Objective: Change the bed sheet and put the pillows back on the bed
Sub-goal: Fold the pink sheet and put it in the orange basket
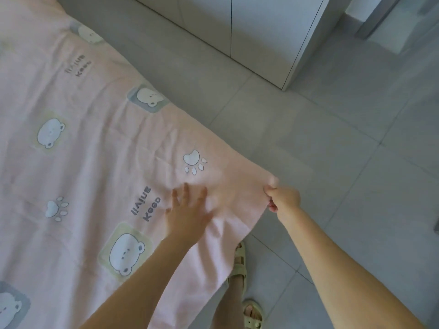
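Honestly the pink sheet (95, 150) spread over the bed looks thin, light and floppy, so the right hand (282, 198) pinching its corner while the left hand (187, 210) presses down, fingers spread, seems right.

This is a bedroom in a home. A pink bed sheet (83, 162) printed with cartoon bears, paw prints and small words lies spread out flat across the left side. A floor (332, 186) of large pale grey tiles fills the right. At the far side stands a white wardrobe (261, 32) with plain flat doors. Near the bottom edge, bare feet wear soft house slippers (240, 260).
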Demonstrator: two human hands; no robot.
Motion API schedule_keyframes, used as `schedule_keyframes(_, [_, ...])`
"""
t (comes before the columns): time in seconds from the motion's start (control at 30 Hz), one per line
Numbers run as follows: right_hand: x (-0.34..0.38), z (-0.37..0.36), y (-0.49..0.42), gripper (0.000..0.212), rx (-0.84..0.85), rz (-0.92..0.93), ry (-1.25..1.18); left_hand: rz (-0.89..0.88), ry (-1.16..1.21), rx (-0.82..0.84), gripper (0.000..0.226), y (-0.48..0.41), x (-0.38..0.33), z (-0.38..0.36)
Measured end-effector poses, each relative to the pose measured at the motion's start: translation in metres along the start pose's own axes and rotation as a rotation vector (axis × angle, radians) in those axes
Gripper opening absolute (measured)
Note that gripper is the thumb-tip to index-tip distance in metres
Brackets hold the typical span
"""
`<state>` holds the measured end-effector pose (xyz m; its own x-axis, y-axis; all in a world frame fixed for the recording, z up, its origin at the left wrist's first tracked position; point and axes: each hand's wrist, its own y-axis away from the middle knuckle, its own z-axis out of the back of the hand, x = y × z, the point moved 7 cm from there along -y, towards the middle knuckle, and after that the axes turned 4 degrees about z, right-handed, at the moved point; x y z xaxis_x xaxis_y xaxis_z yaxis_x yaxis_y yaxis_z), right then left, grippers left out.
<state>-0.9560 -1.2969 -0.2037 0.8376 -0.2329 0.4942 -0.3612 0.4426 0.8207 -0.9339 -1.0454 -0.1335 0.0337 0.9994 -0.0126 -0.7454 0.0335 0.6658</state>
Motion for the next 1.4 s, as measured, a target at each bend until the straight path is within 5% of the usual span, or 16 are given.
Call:
schedule_keyframes(0.1, [-0.012,0.033,-0.007,0.020,-0.032,-0.138,-0.030,-0.034,0.098,-0.215,0.046,-0.008,0.011,0.036])
schedule_keyframes(0.2, [-0.001,0.034,-0.010,0.060,0.066,-0.216,0.000,-0.064,0.219,-0.423,0.043,-0.033,0.008,0.077])
schedule_keyframes(0.27, [0.012,0.024,-0.017,0.071,0.133,-0.241,0.056,-0.048,0.177,-0.301,0.057,-0.058,-0.007,0.085])
schedule_keyframes(0.4, [0.028,-0.001,-0.043,0.058,0.209,-0.287,0.176,0.003,-0.068,-0.083,0.075,-0.107,-0.040,0.089])
schedule_keyframes(0.73, [0.045,-0.027,-0.089,0.014,0.451,-0.430,0.281,0.164,-0.316,0.208,0.077,-0.150,-0.061,0.080])
schedule_keyframes(0.97, [0.063,-0.040,-0.105,0.009,0.510,-0.672,-0.085,0.283,-0.363,0.247,0.075,-0.155,-0.070,0.079])
schedule_keyframes(1.1, [0.071,-0.048,-0.109,0.010,0.496,-0.705,-0.052,0.303,-0.370,0.245,0.075,-0.154,-0.069,0.077])
schedule_keyframes(1.23, [0.079,-0.052,-0.122,0.031,0.328,-0.514,-0.097,0.316,-0.382,0.224,0.075,-0.155,-0.068,0.076])
schedule_keyframes(1.3, [0.093,-0.040,-0.124,0.017,0.189,-0.302,-0.146,0.321,-0.376,0.225,0.073,-0.155,-0.071,0.078])
schedule_keyframes(1.4, [0.154,-0.015,-0.081,0.030,0.110,0.343,0.050,0.326,-0.307,0.246,0.073,-0.150,-0.070,0.084])
